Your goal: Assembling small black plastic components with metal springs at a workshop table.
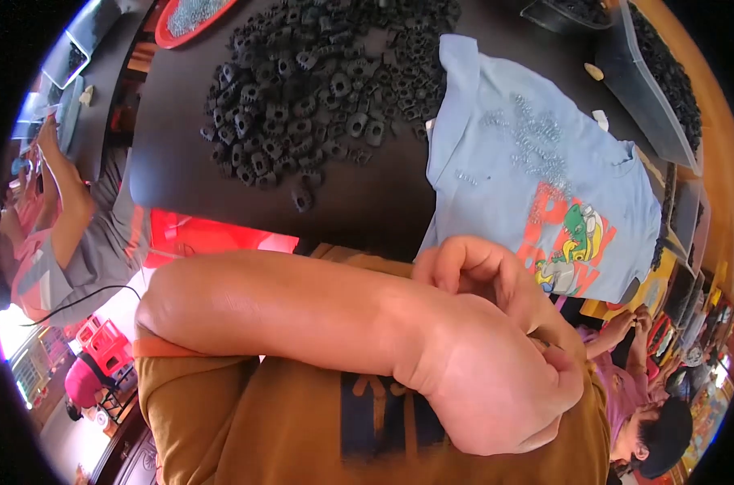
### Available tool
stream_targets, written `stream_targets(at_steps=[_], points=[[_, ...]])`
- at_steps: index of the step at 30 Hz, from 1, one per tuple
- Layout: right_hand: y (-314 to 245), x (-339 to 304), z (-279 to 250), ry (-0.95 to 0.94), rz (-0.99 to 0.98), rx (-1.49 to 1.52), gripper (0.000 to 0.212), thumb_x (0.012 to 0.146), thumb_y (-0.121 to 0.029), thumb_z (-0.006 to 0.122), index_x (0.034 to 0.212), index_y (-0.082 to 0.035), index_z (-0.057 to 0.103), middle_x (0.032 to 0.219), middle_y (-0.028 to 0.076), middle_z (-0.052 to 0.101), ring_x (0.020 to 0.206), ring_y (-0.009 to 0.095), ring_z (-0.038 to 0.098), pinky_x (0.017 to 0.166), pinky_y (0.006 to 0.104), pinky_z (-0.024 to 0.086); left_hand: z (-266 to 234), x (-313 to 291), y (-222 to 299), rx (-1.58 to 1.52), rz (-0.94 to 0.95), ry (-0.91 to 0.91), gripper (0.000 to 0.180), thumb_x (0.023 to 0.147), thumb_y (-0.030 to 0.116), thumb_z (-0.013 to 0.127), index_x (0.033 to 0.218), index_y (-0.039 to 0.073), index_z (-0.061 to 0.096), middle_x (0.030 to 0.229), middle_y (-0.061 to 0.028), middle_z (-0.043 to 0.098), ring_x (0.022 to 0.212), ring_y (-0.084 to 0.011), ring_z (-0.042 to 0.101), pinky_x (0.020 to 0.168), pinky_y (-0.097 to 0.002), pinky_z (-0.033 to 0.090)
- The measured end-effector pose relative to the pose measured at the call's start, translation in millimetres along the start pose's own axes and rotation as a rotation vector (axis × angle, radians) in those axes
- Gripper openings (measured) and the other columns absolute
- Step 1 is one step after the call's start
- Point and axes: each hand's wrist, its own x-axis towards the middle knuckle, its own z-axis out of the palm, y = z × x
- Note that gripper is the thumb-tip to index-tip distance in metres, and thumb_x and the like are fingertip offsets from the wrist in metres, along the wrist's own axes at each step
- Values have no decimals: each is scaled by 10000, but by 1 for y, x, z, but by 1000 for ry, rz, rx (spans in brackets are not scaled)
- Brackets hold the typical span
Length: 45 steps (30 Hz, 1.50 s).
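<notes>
Curling tight against the chest, the left hand (496, 388) and the right hand (472, 271) were bunched together, fingers closed; whether they pinched anything I cannot tell. Beyond them, at the table's (367, 202) near edge, lay a pale blue shirt (496, 170) with a red and green cartoon print, small metal springs (537, 141) scattered on it. A big heap of black rubber parts (318, 89) (seemingly unworked) filled the far middle.

Black desk (367, 202); black heap of small parts (318, 89); pale blue shirt (504, 153) with an orange, green and yellow cartoon print; red tray (169, 36) of grey bits; mustard-brown shirt (245, 420) with a dark blue patch.
</notes>
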Motion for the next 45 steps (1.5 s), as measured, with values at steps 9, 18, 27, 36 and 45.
stream_targets(at_steps=[9, 18, 27, 36, 45], points=[[-10, 62, 10, 491, -873, -312, 515, 748, -126, 711, 1147, 25, 422, 1157, 122, 454, 1080, 196, 475, 923, 325, 378, -28, -10, -67, -285, -1149, 1268, 241, 755, 259, 600, 731, 41, 500, 536, -12, 435, 450, -118, 401, 427, -256, 311], [-15, 82, 31, 666, -858, -1582, 399, 723, -39, 710, 1062, 29, 511, 1000, 166, 487, 841, 250, 501, 711, 301, 420, -59, -62, -79, -1146, -811, 1955, 95, 853, 131, 514, 817, 44, 530, 639, 8, 477, 496, -89, 381, 510, -235, 321], [-32, 101, 26, 812, -1086, -1978, 454, 583, -88, 651, 1016, 17, 566, 1047, 157, 512, 868, 306, 534, 711, 375, 458, -46, -48, -93, -561, -1514, 2150, 93, 850, 145, 525, 802, 65, 536, 615, 24, 459, 485, -86, 364, 507, -239, 306], [-2, 82, 43, 490, -790, -1842, 434, 621, -40, 718, 1015, 8, 543, 1001, 158, 514, 817, 313, 529, 686, 384, 440, -42, -72, -86, -590, -1502, 2241, 98, 851, 146, 512, 783, 77, 527, 601, 30, 448, 470, -89, 344, 503, -245, 298], [-19, 100, 36, 614, -929, -1901, 400, 610, -25, 689, 984, 20, 558, 977, 163, 520, 792, 318, 514, 688, 386, 425, -44, -66, -83, -675, -1552, 2244, 94, 852, 143, 507, 784, 82, 529, 582, 30, 446, 452, -95, 364, 481, -246, 305]])
